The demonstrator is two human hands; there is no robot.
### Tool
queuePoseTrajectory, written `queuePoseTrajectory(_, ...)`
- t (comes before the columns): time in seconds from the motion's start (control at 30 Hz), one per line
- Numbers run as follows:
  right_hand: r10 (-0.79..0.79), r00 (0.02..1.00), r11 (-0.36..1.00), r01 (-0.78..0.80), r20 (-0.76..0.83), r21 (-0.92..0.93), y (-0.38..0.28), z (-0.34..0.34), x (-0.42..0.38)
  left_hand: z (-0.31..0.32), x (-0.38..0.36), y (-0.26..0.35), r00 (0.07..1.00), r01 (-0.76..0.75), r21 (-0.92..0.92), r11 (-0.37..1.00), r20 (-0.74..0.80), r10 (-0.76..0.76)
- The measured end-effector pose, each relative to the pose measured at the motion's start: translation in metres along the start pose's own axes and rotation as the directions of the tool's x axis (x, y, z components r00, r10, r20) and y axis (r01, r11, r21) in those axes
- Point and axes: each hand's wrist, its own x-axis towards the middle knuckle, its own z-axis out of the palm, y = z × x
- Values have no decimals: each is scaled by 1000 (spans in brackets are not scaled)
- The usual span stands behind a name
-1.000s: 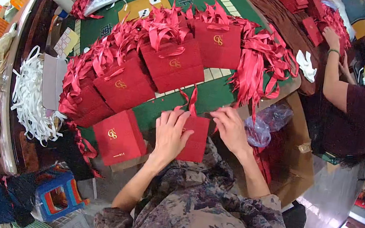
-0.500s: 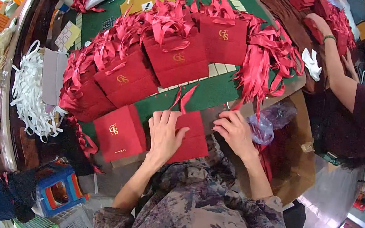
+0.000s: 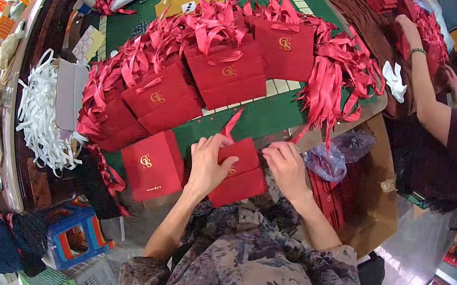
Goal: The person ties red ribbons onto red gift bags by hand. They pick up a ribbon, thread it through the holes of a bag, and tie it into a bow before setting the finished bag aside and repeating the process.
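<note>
My left hand (image 3: 210,163) is closed on the upper left edge of a small red paper gift bag (image 3: 238,187), its thumb across the front. A red ribbon end (image 3: 233,122) stands up behind that bag. At the bag's upper right corner my right hand (image 3: 285,170) has its fingers pinched together; what they hold is too small to make out. Left of the bag lies a red bag with a gold logo (image 3: 153,167). A row of red bags with ribbon handles (image 3: 224,75) stands beyond, and loose red ribbons (image 3: 334,91) hang at the right.
White ribbons (image 3: 45,118) spill beside a grey box flap (image 3: 70,95) on the left. A cardboard box (image 3: 377,210) and clear plastic bag (image 3: 331,160) are at my right. Another person (image 3: 443,142) handles red bags at the upper right. A blue stool (image 3: 77,235) stands lower left.
My right hand has moved slightly left toward the bag, its fingers drawing together. The bag has tilted, baring part of its gold logo. One of the two upright ribbon ends no longer shows.
</note>
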Motion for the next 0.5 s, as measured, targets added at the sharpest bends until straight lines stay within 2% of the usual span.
queuePoseTrajectory(0.07, 17, 1000, 1000, -16, 5, -18, -2, 1, 1, 0, 1, 0, 1000, 1, -10, 1000, 4, -1)
queuePoseTrajectory(0.13, 72, 995, 997, -71, -72, 21, -10, 0, 7, -1, 1, 0, 1000, 27, -55, 998, 16, -26)
queuePoseTrajectory(0.17, 71, 995, 997, -69, -72, 23, -15, 0, 8, -1, 1, 0, 1000, 29, -53, 998, 14, -28)
queuePoseTrajectory(0.23, 138, 990, 977, -132, -28, 165, -26, -1, 9, -2, 0, 3, 1000, 30, -60, 998, 7, -30)
queuePoseTrajectory(0.27, 135, 990, 978, -127, -38, 168, -31, 0, 12, -2, 0, 5, 1000, 29, -60, 998, 9, -29)
queuePoseTrajectory(0.3, 192, 981, 963, -189, 4, 190, -37, 2, 12, -2, 0, 7, 1000, 23, -62, 998, 9, -22)
queuePoseTrajectory(0.4, 205, 978, 956, -193, -32, 222, -42, 13, 11, -4, -3, 15, 1000, -6, -39, 999, -11, 5)
queuePoseTrajectory(0.47, 308, 951, 924, -293, -24, 245, -44, 15, 11, -7, -6, 21, 999, -26, -14, 1000, -33, 26)
queuePoseTrajectory(0.5, 309, 951, 924, -294, -25, 245, -44, 15, 11, -8, -7, 25, 1000, 3, -21, 1000, -23, -4)
